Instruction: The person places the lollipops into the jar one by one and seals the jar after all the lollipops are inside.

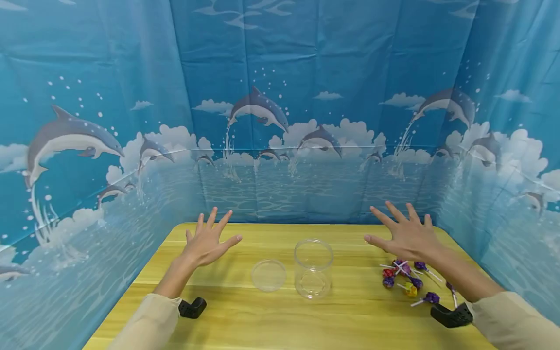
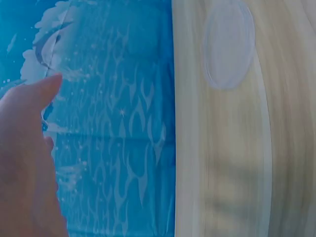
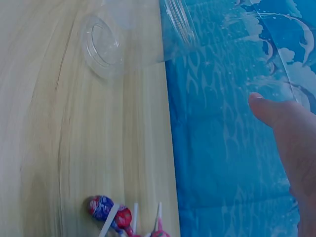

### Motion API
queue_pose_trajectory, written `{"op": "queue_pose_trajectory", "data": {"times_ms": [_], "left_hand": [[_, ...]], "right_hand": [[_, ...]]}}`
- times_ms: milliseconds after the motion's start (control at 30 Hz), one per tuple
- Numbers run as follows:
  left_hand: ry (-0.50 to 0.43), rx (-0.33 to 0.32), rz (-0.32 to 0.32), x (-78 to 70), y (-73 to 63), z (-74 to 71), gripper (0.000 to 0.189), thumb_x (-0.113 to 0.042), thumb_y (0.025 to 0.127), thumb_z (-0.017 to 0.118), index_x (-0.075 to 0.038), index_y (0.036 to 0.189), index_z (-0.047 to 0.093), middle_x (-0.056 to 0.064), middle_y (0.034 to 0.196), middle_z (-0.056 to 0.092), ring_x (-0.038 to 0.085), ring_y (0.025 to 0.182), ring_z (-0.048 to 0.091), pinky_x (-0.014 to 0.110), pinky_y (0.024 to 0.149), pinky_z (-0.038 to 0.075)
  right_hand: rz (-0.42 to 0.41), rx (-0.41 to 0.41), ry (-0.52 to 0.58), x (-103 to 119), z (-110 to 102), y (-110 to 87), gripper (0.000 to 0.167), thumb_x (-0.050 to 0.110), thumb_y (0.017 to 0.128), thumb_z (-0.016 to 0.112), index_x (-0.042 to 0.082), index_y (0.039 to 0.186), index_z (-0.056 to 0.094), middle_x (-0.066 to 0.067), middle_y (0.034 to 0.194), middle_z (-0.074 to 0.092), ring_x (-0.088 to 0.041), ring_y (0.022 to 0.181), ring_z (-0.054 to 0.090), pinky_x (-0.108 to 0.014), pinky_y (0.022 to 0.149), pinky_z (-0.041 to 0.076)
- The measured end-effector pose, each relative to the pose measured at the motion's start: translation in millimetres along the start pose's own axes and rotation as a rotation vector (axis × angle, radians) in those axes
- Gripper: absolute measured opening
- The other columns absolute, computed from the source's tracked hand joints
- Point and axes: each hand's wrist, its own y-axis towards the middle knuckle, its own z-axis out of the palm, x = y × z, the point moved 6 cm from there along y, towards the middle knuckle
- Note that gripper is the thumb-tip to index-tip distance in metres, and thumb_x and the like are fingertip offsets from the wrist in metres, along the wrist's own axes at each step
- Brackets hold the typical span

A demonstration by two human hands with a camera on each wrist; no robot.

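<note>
Both hands are held up above the table with fingers spread, holding nothing. The left hand (image 1: 206, 246) is over the table's left part, nearest to a clear round lid (image 1: 269, 275) lying flat. In the left wrist view, the thumb and side of the left hand (image 2: 27, 158) show, apart from the lid (image 2: 229, 45). A clear plastic jar (image 1: 313, 270) stands upright and uncovered, right of the lid. My right hand (image 1: 413, 236) hovers beyond a loose group of wrapped lollipops (image 1: 401, 272) in purple, red and yellow. The right wrist view shows the jar (image 3: 103, 47) and some lollipops (image 3: 106, 210).
The wooden table (image 1: 280, 321) has light yellow grain. Blue curtains (image 1: 280, 194) printed with dolphins hang behind it and at both sides. A black wrist device (image 1: 192, 308) is at the left sleeve, another black device (image 1: 452, 316) at the right.
</note>
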Motion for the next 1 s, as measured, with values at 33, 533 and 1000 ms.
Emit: {"op": "queue_pose_trajectory", "data": {"times_ms": [33,533,1000], "left_hand": [[-0.030,0.004,0.010,-3.6,0.9,0.6,0.091,-0.078,0.096,0.044,-0.027,0.168,0.020,0.016,0.172,0.000,0.058,0.149,-0.004,0.091,0.099,0.001],[-0.766,0.162,0.124,-75.9,16.6,48.2,0.093,-0.054,0.095,0.071,-0.028,0.167,0.019,0.008,0.172,0.010,0.035,0.156,0.010,0.069,0.118,0.019],[-1.145,0.298,0.245,-114.1,17.5,95.2,0.097,-0.031,0.091,0.084,-0.019,0.165,0.023,0.005,0.170,0.018,0.032,0.156,0.015,0.054,0.122,0.023]], "right_hand": [[0.001,-0.003,0.003,-2,-1,-1.5,0.094,0.076,0.094,0.051,0.025,0.167,0.022,-0.029,0.166,0.017,-0.069,0.142,0.004,-0.091,0.097,0.001],[-0.032,0.010,0.037,-41,-3,-29.5,0.086,0.060,0.100,0.058,0.012,0.165,0.028,-0.034,0.160,0.025,-0.073,0.136,0.018,-0.092,0.092,0.012],[-0.061,-0.036,0.243,-79,17,-58.2,0.075,0.040,0.105,0.059,-0.004,0.159,0.031,-0.043,0.153,0.028,-0.068,0.134,0.026,-0.084,0.092,0.025]]}}
